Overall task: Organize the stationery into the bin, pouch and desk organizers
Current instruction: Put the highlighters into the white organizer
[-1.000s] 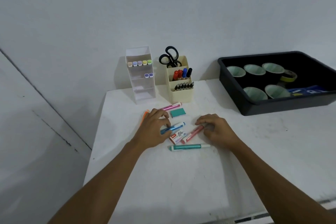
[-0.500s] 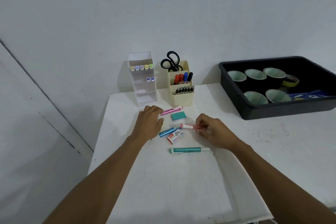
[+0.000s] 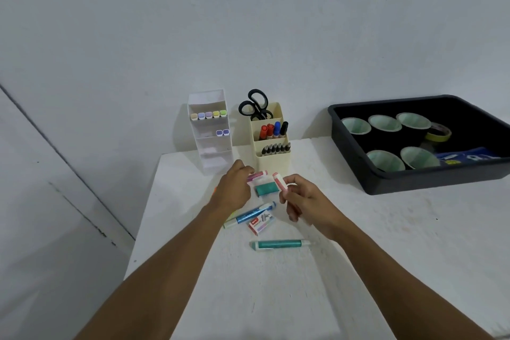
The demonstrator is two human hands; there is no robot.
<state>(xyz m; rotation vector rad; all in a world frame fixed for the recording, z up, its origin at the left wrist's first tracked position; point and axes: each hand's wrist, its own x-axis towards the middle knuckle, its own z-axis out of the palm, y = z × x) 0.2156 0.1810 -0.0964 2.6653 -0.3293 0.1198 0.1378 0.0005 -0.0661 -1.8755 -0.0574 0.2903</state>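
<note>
My right hand (image 3: pixel 306 201) holds a red highlighter (image 3: pixel 279 181) lifted off the white table (image 3: pixel 386 229). My left hand (image 3: pixel 234 188) grips the end of a pink highlighter (image 3: pixel 259 175) by the cream organizer (image 3: pixel 273 157). Between the hands lies a teal eraser (image 3: pixel 265 189). A blue highlighter (image 3: pixel 255 212), a staples box (image 3: pixel 260 223) and a teal highlighter (image 3: pixel 278 244) lie on the table nearer me. An orange tip (image 3: pixel 215 190) shows left of my left hand.
A clear tiered organizer (image 3: pixel 211 146) holds pastel markers. The cream organizer holds scissors (image 3: pixel 255 105), markers and pens. At the right stands a black bin (image 3: pixel 414 179) with tape rolls, a yellow roll (image 3: pixel 438 132) and a blue pouch (image 3: pixel 469 159). The table's left edge runs close to my left arm.
My right hand has lifted the red highlighter off the table and moved it up toward the organizers. My left hand has moved forward onto the pink highlighter.
</note>
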